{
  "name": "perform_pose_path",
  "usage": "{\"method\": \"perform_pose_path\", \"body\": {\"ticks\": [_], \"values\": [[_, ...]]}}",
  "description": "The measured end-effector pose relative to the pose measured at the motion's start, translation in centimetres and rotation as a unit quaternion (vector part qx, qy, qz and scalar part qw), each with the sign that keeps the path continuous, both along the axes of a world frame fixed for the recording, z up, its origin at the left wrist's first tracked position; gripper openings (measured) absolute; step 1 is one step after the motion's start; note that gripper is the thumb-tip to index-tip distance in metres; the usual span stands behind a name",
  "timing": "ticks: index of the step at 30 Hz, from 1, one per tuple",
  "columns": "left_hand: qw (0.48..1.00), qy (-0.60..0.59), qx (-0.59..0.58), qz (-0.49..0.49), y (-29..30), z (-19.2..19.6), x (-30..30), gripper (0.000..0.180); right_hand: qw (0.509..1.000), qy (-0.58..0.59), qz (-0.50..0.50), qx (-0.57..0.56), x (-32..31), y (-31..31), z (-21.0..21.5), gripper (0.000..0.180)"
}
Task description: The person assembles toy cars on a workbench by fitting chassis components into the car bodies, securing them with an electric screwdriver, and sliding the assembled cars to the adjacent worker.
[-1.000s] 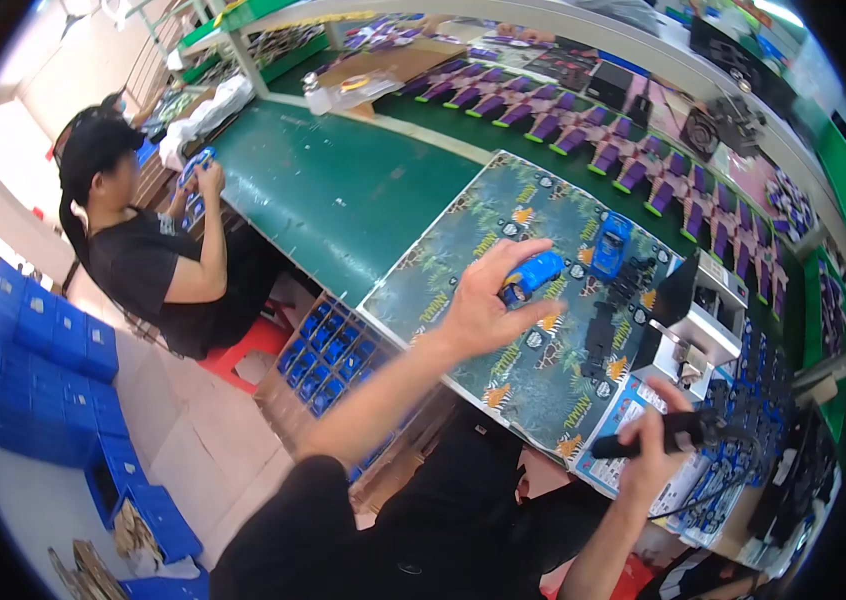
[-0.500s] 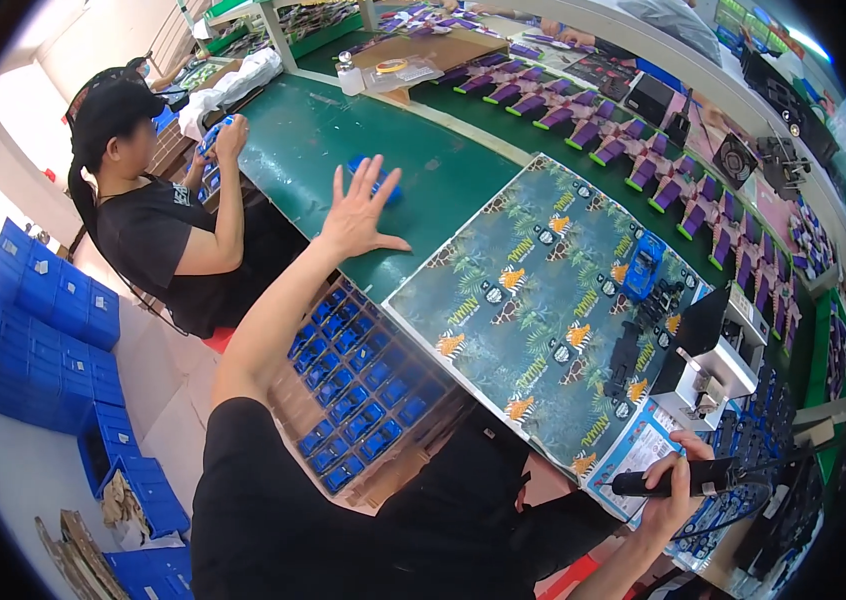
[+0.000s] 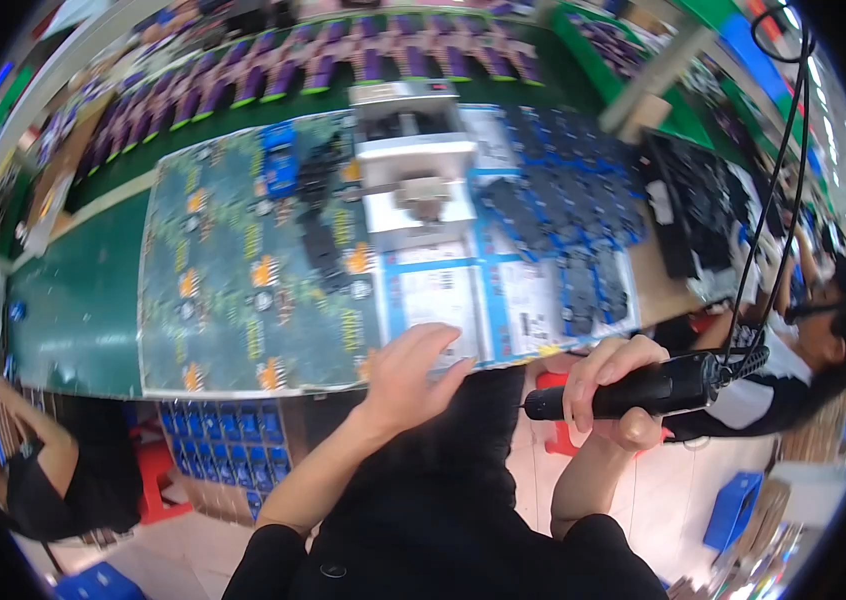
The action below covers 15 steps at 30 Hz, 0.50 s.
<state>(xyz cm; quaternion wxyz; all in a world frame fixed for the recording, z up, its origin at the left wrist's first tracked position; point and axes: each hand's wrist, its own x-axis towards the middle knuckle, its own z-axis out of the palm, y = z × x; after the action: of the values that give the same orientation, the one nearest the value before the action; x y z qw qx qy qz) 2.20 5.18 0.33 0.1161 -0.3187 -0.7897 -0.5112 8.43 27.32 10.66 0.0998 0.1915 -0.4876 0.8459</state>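
We see a row of purple pieces (image 3: 318,68) along the top, a red stool (image 3: 155,485) lower left, a blue bin (image 3: 733,508) lower right

One left hand (image 3: 408,378) at six o'clock and one right hand (image 3: 608,390) at four make two. One black corded tool (image 3: 678,384), at four. One blue toy car (image 3: 280,160) toward half past ten, on one patterned mat (image 3: 223,330). One white device (image 3: 418,155) at twelve. Dark parts (image 3: 563,190) around two: many, too blurred to count.
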Motion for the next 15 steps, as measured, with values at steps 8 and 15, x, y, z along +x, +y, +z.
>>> {"method": "perform_pose_path", "body": {"ticks": [8,15], "values": [[0.981,-0.112,-0.160,0.019,18.9,1.1,-2.4,0.056,0.996,0.036,-0.077,0.000,6.6,7.4,1.0,0.041],[0.974,-0.144,-0.171,0.040,21.0,0.7,-1.9,0.061,0.993,0.045,-0.097,0.041,7.2,9.3,0.5,0.040]]}}
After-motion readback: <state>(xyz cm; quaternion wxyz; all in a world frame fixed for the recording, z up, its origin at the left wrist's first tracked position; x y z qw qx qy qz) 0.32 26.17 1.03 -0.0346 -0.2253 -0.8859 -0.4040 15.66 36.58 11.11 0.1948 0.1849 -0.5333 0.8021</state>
